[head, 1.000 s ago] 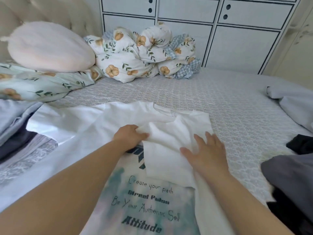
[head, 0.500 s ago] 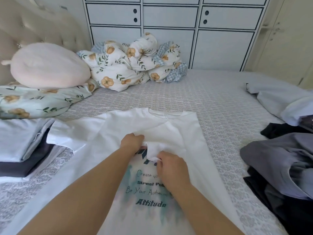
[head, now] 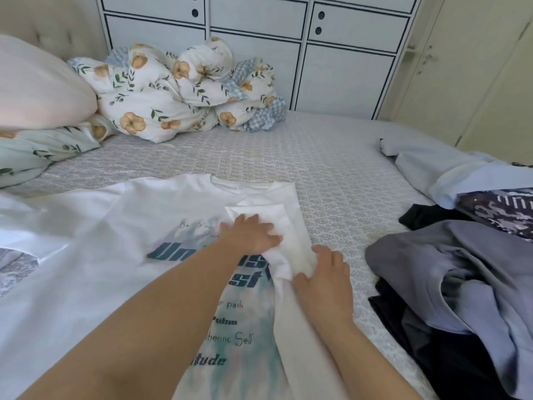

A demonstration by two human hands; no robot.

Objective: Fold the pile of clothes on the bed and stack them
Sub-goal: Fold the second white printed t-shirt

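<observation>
Open bed (head: 288,157) surface lies beyond the white T-shirt (head: 115,226). Unfolded clothes pile (head: 461,269) blocks the right side; rumpled floral duvet (head: 178,93) and pillows (head: 37,82) obstruct the far left.

T-shirt (head: 121,226) left of clothes pile (head: 450,272)

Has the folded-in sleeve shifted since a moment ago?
Yes. The folded sleeve now lies nearer the shirt's right edge, off the printed lettering it covered.

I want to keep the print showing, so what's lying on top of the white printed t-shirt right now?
The white printed t-shirt's folded-in sleeve, with the left hand and right hand on it. Part of the teal lettering is covered.
</observation>
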